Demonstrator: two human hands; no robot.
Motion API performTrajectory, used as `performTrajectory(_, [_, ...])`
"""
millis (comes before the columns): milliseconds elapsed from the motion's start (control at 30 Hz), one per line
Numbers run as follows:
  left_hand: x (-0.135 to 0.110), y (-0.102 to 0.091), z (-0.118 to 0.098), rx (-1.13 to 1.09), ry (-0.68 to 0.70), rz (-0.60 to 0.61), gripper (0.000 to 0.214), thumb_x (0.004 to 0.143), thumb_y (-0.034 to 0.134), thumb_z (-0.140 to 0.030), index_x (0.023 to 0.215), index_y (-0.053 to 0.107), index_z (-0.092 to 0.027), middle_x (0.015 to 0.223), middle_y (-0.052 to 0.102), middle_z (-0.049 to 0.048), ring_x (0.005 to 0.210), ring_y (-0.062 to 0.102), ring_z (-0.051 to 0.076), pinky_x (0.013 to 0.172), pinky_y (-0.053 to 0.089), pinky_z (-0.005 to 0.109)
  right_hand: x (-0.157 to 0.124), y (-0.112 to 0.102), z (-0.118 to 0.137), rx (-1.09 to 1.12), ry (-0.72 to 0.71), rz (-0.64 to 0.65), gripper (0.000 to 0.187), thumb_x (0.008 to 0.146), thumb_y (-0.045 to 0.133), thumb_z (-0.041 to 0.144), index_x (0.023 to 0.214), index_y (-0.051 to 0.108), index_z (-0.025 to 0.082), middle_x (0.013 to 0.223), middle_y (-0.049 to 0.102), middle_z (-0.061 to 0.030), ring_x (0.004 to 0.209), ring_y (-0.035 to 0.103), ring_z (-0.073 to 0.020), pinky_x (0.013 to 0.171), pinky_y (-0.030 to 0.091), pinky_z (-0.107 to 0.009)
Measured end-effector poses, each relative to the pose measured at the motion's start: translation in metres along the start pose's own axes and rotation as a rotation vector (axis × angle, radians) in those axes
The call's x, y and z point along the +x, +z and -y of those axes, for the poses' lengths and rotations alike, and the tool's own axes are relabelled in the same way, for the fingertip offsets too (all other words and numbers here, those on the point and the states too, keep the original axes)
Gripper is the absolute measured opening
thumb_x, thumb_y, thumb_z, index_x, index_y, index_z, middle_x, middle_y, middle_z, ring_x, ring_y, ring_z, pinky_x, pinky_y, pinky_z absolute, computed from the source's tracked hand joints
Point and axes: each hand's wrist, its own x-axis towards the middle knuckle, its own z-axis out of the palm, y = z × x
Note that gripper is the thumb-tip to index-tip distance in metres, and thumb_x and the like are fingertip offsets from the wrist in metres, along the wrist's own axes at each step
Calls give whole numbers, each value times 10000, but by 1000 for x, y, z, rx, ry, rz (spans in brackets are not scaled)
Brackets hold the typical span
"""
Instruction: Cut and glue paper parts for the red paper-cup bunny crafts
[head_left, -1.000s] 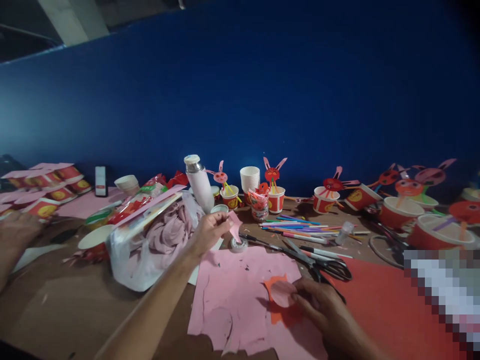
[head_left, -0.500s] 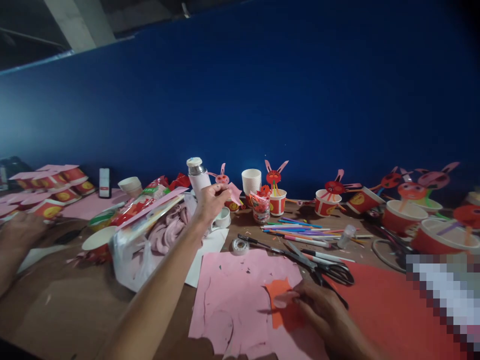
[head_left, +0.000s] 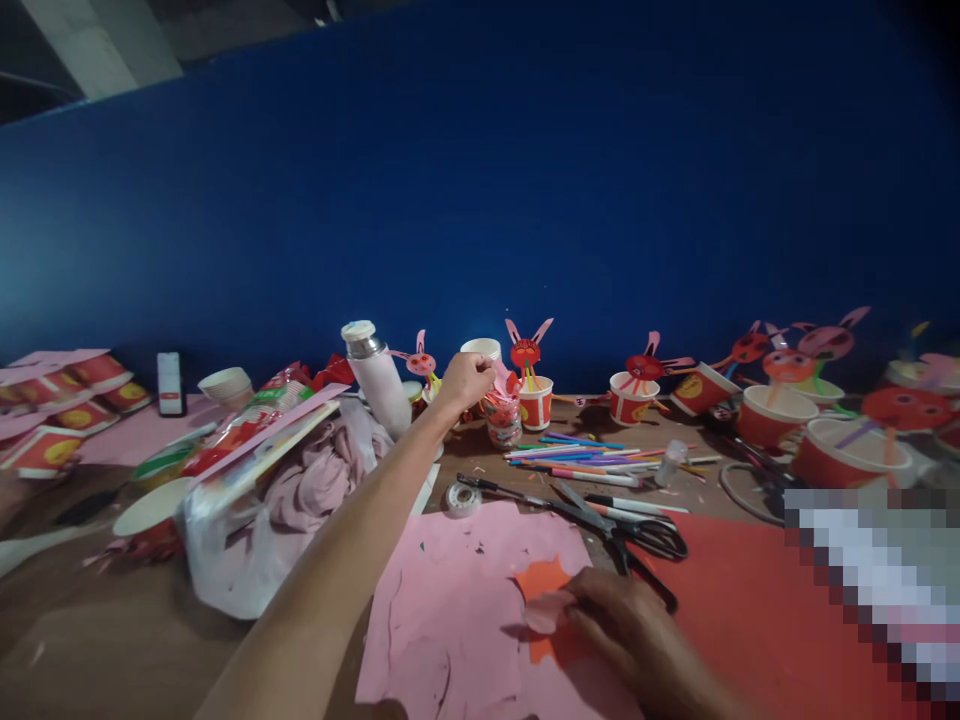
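My left hand (head_left: 474,382) reaches far forward, fingers closed on a piece of pink paper (head_left: 502,376) right above a small clear container (head_left: 504,425) full of red and pink scraps. Whether the paper touches the scraps is unclear. Low in front, my right hand (head_left: 626,615) pinches a small rounded piece of pink paper (head_left: 549,612). It lies over an orange paper cutout (head_left: 543,576), on top of a large pink sheet (head_left: 442,590) with cut lines and bits on it.
Scissors (head_left: 616,528), a tape roll (head_left: 463,498), markers and coloured sticks (head_left: 570,455) lie behind the pink sheet. Red paper (head_left: 750,610) spreads at right. Paper cups with rabbit faces (head_left: 635,398) line the back. A flask (head_left: 375,380) and plastic bag (head_left: 232,555) stand left.
My left hand has moved right with the pink paper, from near the flask to the scrap container. The view has shifted a little rightward. My right hand keeps its place over the orange cutout.
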Motion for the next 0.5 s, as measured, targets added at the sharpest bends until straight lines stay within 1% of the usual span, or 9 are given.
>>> performTrajectory(167, [-8, 6, -2, 211, 68, 28, 192, 706, 480, -129, 761, 663, -154, 734, 658, 45, 675, 560, 160, 621, 387, 245, 1, -1, 5, -39, 20, 26, 222, 835, 426, 240, 789, 641, 208, 786, 683, -22, 724, 605, -166, 602, 360, -233])
performTrajectory(267, [-14, 7, -3, 324, 126, 52, 237, 740, 467, -140, 873, 662, -170, 916, 671, 82, 835, 575, 201, 735, 402, 291, 1, 0, 4, -50, 20, 24, 211, 828, 432, 231, 784, 637, 208, 786, 681, -17, 720, 604, -163, 600, 359, -232])
performTrajectory(367, [-18, 6, -4, 427, 185, 124, 229, 747, 468, -148, 841, 675, -173, 959, 672, 92, 942, 552, 242, 810, 384, 352, 1, 1, 2, -50, 28, 25, 221, 830, 428, 241, 771, 637, 206, 781, 680, -21, 717, 604, -163, 595, 360, -230])
performTrajectory(500, [-18, 2, -7, 528, 228, 239, 217, 738, 482, -143, 786, 690, -182, 922, 685, 75, 964, 536, 272, 833, 377, 422, 2, 1, 0, -57, 20, 35, 235, 835, 417, 264, 793, 642, 205, 800, 684, -29, 742, 606, -170, 618, 370, -235])
